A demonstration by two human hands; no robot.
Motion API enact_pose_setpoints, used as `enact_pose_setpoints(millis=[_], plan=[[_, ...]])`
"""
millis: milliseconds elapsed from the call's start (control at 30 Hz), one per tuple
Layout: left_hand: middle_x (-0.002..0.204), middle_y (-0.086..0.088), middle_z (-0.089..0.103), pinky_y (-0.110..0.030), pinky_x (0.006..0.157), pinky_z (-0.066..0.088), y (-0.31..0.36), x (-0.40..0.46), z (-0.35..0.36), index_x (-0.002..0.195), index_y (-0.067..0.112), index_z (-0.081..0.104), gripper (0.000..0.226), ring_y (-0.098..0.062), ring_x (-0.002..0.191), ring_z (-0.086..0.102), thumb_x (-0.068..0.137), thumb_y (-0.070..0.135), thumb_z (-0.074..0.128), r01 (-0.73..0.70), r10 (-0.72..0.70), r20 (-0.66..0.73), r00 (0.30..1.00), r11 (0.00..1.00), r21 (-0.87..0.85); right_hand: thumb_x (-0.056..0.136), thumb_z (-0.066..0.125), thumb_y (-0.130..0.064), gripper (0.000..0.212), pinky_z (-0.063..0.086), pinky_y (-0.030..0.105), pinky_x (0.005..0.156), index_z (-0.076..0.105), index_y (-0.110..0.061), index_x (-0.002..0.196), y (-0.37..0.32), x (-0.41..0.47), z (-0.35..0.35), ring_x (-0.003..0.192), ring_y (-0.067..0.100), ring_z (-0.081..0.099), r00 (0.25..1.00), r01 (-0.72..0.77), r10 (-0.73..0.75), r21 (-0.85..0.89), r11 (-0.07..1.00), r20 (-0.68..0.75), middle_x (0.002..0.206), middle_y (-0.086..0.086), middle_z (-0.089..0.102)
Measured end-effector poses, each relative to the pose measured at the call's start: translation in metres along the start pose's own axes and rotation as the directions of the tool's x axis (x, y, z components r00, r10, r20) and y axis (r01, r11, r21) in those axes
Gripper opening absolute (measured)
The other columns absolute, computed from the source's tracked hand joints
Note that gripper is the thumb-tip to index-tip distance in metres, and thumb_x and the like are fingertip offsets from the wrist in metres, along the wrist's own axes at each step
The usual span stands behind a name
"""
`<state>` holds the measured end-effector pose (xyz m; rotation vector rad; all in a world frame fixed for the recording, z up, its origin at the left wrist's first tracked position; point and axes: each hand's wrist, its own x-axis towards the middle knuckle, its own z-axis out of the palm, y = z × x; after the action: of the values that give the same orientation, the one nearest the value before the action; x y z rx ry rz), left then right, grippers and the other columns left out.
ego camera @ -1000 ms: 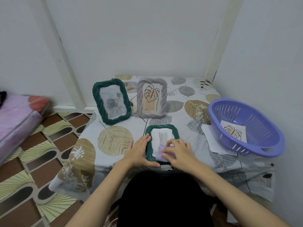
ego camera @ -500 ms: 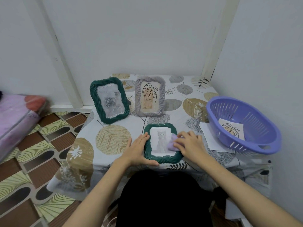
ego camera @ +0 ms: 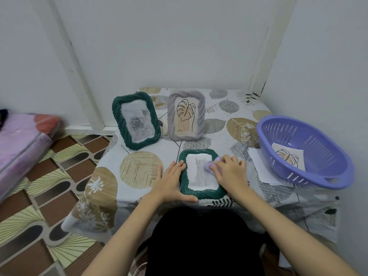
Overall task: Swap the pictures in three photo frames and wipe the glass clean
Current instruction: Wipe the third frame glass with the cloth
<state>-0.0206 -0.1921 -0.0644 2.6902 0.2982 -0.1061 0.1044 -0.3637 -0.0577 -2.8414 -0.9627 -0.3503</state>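
Your right hand (ego camera: 229,172) has carried the lilac cloth (ego camera: 209,166), gripped under curled fingers, from the lower glass to the upper right of the cat frame (ego camera: 201,174), lying flat at the worktop's (ego camera: 139,172) near edge. Your left hand (ego camera: 169,182), fingers straight, still braces the frame's left side; wiping appears part done.

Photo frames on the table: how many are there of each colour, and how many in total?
Green photo frames: 2, one standing with the rose picture, one lying flat with the cat picture
Grey photo frames: 1, standing with the leaf drawing
Total: 3
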Motion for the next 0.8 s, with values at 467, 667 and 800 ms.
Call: enact_pose_setpoints(millis=[467,667,800], plan=[[0.156,0.014,0.004,-0.052,0.113,-0.014,-0.003,0.002,0.003,0.146,0.022,0.013,0.130,-0.008,0.145,-0.006,0.039,0.087,0.050,-0.026,0.025,-0.044,0.999,1.000,-0.008,0.061,0.070,-0.013,0.028,0.046,0.031,0.052,0.069,-0.005,0.087,-0.024,-0.007,0.010,0.065,0.028,0.057,0.997,0.023,-0.027,-0.046,0.999,-0.072,0.076,0.009,0.060],[0.156,0.015,0.005,-0.050,0.113,-0.013,-0.004,0.001,0.003,0.145,0.023,0.015,0.129,-0.008,0.144,-0.005,0.039,0.087,0.050,-0.027,0.026,-0.049,0.998,0.999,-0.019,0.089,0.035,-0.023,0.041,0.041,0.038,0.088,0.051,-0.003,0.121,-0.051,0.023,0.009,0.101,0.032,0.045,0.995,-0.055,0.043,0.141,0.988,0.086,0.118,0.016,0.047],[0.156,0.015,0.005,-0.050,0.113,-0.013,-0.004,0.002,0.004,0.146,0.022,0.015,0.131,-0.008,0.144,-0.006,0.035,0.088,0.042,-0.024,0.024,-0.062,0.998,1.000,-0.010,0.084,0.035,-0.044,0.051,0.046,0.035,0.069,0.053,-0.021,0.126,-0.034,-0.012,0.014,0.088,0.028,0.049,0.989,0.056,-0.053,0.018,0.998,-0.139,0.122,0.014,0.053]])
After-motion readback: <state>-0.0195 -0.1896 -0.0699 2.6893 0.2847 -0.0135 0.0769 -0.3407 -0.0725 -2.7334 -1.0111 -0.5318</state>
